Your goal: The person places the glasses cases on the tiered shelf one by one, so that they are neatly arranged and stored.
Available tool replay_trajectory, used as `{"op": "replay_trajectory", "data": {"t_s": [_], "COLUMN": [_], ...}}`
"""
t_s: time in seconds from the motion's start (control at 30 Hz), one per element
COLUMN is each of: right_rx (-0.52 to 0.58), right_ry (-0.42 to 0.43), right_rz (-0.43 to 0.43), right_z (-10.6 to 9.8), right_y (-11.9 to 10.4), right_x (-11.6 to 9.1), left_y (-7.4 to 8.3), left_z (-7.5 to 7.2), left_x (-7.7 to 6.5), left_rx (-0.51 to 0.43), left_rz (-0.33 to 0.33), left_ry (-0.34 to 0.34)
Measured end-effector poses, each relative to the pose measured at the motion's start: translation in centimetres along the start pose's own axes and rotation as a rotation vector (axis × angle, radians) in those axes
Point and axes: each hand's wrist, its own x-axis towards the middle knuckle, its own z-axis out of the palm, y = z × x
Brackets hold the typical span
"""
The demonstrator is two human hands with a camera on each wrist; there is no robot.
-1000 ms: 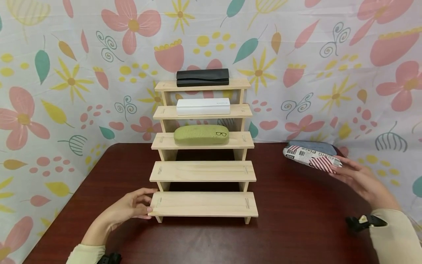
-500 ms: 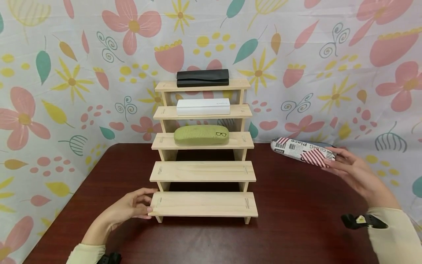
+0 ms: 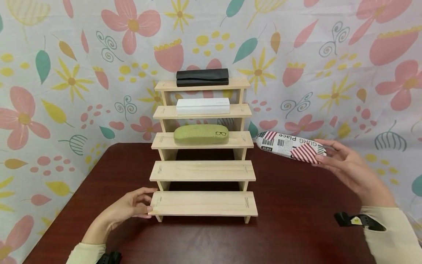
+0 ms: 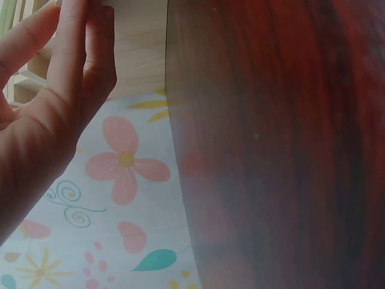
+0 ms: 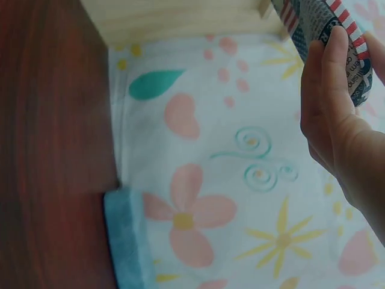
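Note:
My right hand (image 3: pixel 352 168) pinches one end of a glasses case (image 3: pixel 290 146) printed with newspaper lettering and red stripes. It is in the air, tilted, its far end beside the third step of a stepped wooden display stand (image 3: pixel 202 171). In the right wrist view, fingers and thumb lie on either side of the case (image 5: pixel 355 66). My left hand (image 3: pixel 126 207) holds the left end of the stand's lowest step, thumb at its front corner. The left wrist view cuts off those fingertips. A green glasses case (image 3: pixel 201 134) lies on the middle step.
A white case (image 3: pixel 203 106) lies on the second step from the top, a black case (image 3: pixel 202 77) on the top one. A blue case (image 5: pixel 126 241) rests on the dark red table (image 3: pixel 290 227) in the right wrist view. A flowered cloth (image 3: pixel 329 73) hangs behind.
My right hand has carried the printed case leftward and slightly up, toward the stand. The blue case behind it has gone out of sight in the head view. My left hand has stayed put.

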Motion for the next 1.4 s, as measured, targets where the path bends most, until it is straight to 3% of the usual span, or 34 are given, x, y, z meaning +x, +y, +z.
{"op": "replay_trajectory", "data": {"t_s": [0.3,0.63,1.0,1.4], "right_rx": [-0.103,-0.197,-0.209,-0.159], "right_ry": [-0.03,-0.075,-0.104,-0.15], "right_rz": [0.056,0.146,0.251,0.301], "right_z": [3.8,9.8,15.7,19.0], "right_y": [-0.5,1.0,4.3,6.5], "right_x": [0.7,3.1,5.8,7.7], "left_y": [0.0,-0.1,0.1,-0.2], "left_z": [-0.1,0.1,0.0,0.0], "left_x": [-0.1,0.0,0.0,0.1], "left_rx": [0.004,-0.004,-0.017,0.0], "left_rz": [-0.004,-0.002,-0.006,-0.006], "left_ry": [-0.002,0.005,0.007,0.013]}}
